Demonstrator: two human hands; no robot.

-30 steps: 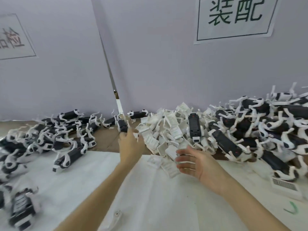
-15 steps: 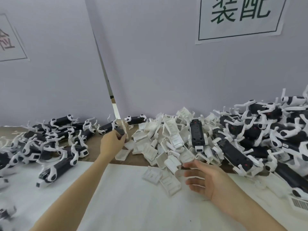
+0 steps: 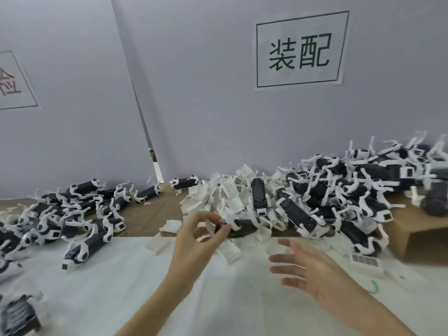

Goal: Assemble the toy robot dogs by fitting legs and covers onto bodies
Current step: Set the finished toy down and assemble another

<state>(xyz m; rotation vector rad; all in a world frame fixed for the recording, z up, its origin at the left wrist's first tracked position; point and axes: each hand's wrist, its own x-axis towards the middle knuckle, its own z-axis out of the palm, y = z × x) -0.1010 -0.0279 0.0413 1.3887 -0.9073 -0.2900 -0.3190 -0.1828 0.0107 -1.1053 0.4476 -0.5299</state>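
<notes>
Left hand: the left hand is reaching up from the lower middle of the frame, its fingers curling loosely with thumb and fingertips apart, holding nothing that can be seen.
Right hand: the right hand is hovering lower right of centre, palm turned inward, fingers spreading wide and gripping nothing.
Dog body by the hand: a black toy dog body with white legs is lying just past the left fingertips at centre frame; whether the fingers are touching it cannot be told.
White covers: a heap of white covers is sitting in the middle of the frame, with a black body resting on top of it.
Right pile: a pile of black-and-white dogs is filling the right side, against the wall.
Left pile: more dogs are lying at the left.
Surface: a white cloth is covering the lower part of the frame.
Wall: a paper sign is hanging at the upper right.
</notes>
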